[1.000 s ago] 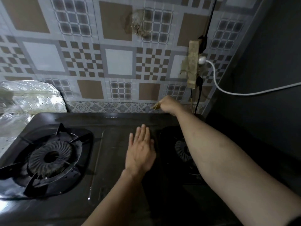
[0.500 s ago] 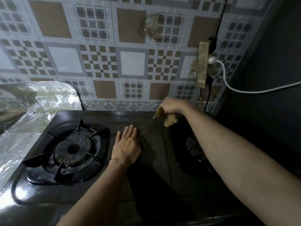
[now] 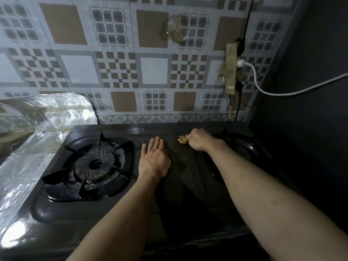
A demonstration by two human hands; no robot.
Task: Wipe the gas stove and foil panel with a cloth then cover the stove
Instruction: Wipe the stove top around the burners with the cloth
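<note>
Head cam, right hand (image 3: 199, 139) gripping cloth (image 3: 183, 139) pulled nearer on stove (image 3: 105, 223), left hand (image 3: 153, 159) flat, unmoved.

Glossy dark stove (image 3: 116, 219); crinkled shiny foil panel (image 3: 28, 166); limp cloth (image 3: 183, 139).

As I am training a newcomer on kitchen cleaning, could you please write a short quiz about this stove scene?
1. True or false: the left hand lies flat on the black gas stove.
2. The small yellowish cloth is held by: A) the left hand, B) the right hand, C) neither.
3. Fill in: the crinkled silver foil panel stands on the stove's ____ side.

Key: 1 true; 2 B; 3 left.
</note>
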